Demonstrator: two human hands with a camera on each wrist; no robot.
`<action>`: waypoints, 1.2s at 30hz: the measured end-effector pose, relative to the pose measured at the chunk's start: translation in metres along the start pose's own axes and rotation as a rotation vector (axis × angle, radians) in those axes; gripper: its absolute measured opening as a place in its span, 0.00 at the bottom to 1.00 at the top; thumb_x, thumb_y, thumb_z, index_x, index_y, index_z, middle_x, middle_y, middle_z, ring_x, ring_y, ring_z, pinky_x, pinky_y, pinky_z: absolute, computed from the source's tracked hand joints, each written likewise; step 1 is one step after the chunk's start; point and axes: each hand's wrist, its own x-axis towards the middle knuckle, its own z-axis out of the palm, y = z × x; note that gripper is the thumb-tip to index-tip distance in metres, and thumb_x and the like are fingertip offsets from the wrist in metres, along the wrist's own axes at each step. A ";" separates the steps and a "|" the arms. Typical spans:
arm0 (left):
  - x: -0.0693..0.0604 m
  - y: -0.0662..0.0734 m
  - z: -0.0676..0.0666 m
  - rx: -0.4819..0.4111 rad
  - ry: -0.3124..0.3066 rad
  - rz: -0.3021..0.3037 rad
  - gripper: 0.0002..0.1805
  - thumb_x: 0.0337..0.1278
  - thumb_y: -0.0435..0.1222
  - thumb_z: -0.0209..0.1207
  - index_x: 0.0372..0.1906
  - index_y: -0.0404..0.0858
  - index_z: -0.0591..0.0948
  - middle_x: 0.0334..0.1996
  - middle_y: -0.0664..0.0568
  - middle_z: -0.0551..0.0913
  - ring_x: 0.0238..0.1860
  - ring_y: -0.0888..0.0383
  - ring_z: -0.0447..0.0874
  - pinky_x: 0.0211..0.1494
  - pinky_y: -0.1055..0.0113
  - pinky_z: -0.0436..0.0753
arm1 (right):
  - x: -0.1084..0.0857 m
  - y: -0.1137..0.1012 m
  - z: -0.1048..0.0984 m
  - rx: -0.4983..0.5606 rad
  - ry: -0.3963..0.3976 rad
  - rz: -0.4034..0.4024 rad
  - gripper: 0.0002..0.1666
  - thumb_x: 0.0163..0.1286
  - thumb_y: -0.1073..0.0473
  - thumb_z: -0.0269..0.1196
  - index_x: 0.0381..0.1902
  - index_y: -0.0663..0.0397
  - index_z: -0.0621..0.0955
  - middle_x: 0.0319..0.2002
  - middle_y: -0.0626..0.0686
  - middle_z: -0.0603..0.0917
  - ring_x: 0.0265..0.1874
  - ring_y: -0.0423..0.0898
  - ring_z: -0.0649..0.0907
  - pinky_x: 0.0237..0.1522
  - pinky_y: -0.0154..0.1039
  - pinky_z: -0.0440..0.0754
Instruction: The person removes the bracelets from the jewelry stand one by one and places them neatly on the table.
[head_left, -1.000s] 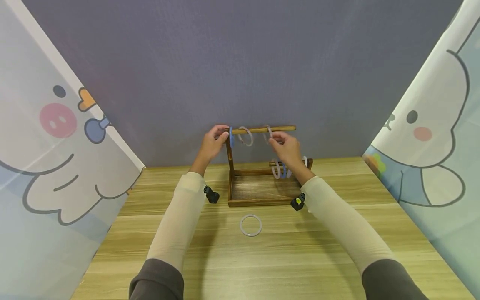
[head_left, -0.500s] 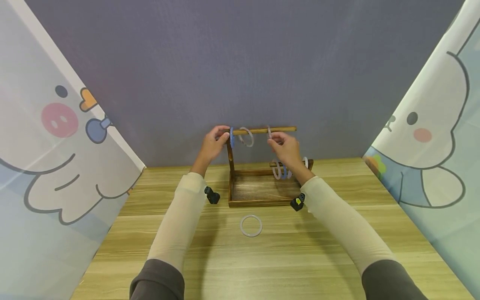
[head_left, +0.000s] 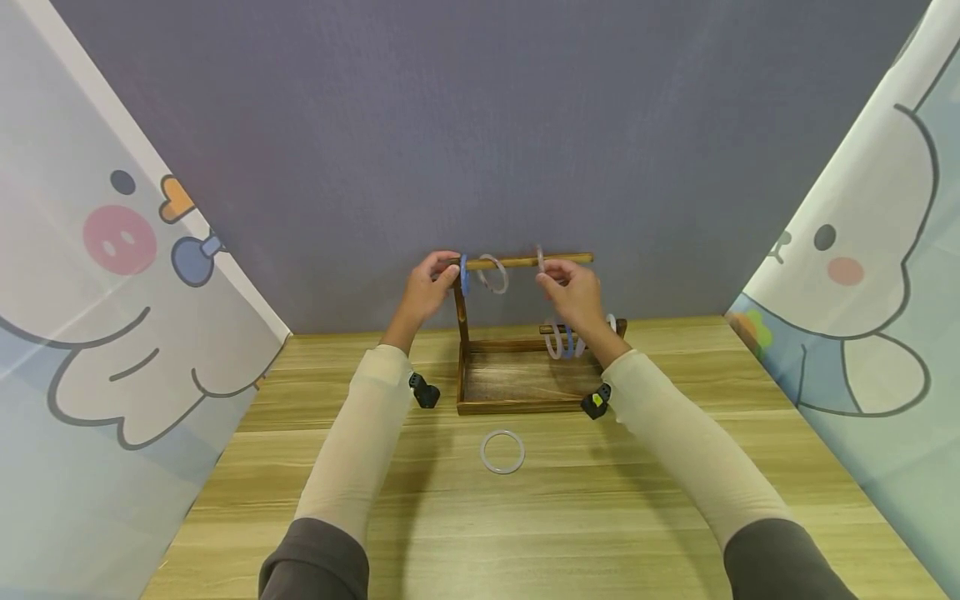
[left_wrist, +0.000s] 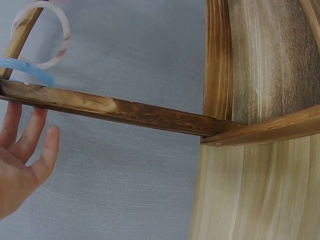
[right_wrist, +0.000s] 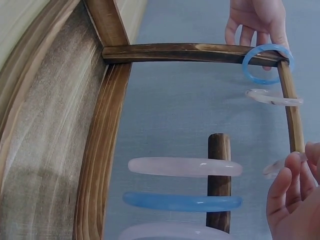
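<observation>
A wooden bangle stand (head_left: pixel 462 317) stands at the back of the table, with an upper bar and a lower bar. My left hand (head_left: pixel 424 287) grips the top of its left post, thumb beside a blue bangle (head_left: pixel 464 275). Some of its fingers pass behind the post in the left wrist view. Right of the blue one hangs a pale, marbled bangle (head_left: pixel 502 279). Farther along the upper bar, my right hand (head_left: pixel 573 293) pinches another pale bangle (head_left: pixel 540 257) between thumb and fingers. The bar passes through this bangle, which is seen nearly edge-on; fingers partly cover it.
Several bangles, pale ones and a blue bangle (right_wrist: pixel 182 201), hang on the lower bar (right_wrist: pixel 218 187), partly hidden by my right arm. A loose pale bangle (head_left: pixel 483 460) lies flat on the table (head_left: pixel 555 525) before the stand. A grey wall (head_left: pixel 480 125) rises behind.
The pale bangle in my right hand has turned more edge-on and risen slightly against the upper bar. My left hand stays at the post.
</observation>
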 end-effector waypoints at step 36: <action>-0.002 -0.001 -0.002 -0.017 -0.008 -0.013 0.18 0.77 0.47 0.53 0.65 0.51 0.76 0.64 0.44 0.79 0.56 0.46 0.84 0.60 0.48 0.83 | -0.003 0.010 -0.024 0.050 0.028 0.039 0.15 0.72 0.58 0.67 0.53 0.59 0.85 0.43 0.63 0.89 0.30 0.54 0.88 0.27 0.24 0.79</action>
